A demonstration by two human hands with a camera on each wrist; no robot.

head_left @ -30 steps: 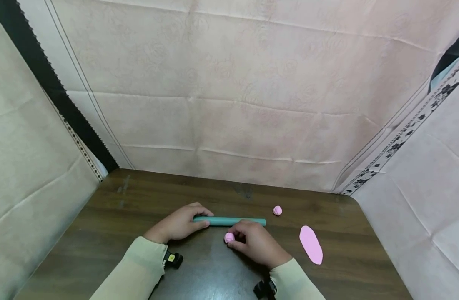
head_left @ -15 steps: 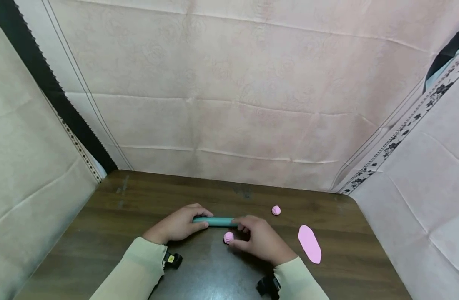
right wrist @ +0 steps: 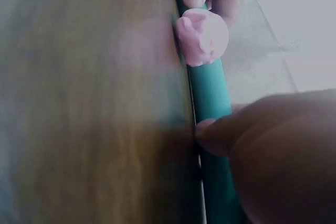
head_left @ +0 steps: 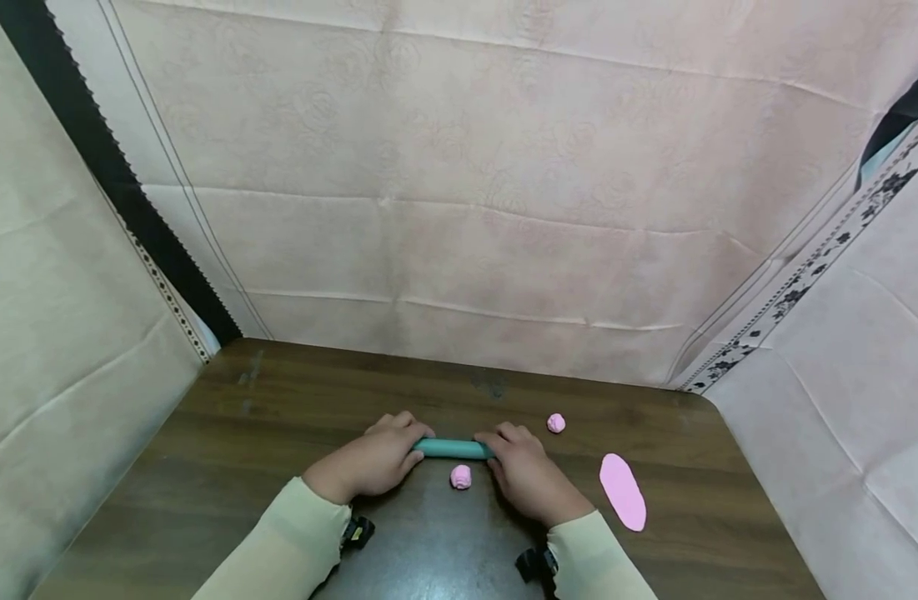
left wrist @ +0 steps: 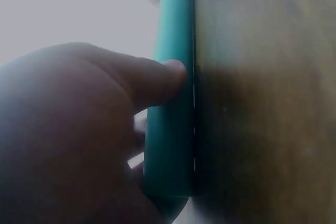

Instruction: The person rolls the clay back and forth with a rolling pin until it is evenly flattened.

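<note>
1. The teal rod [head_left: 453,449], on the table [head_left: 293,400], is pinched toward its ends by left hand [head_left: 374,460] and right hand [head_left: 531,473].
2. Light, stiff handling (perhaps slippery) is expected; end grips are advised.

Table [head_left: 421,542] with rod [head_left: 453,449]; pink pieces [head_left: 623,492]

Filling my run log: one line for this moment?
left hand: grips teal cylindrical rod; right hand: grips rod; pink lumpy ball between hands: unheld

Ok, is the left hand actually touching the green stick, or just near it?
Touching: the left wrist view shows the left hand with its thumb laid over the side of the green stick, no gap between them.
</note>
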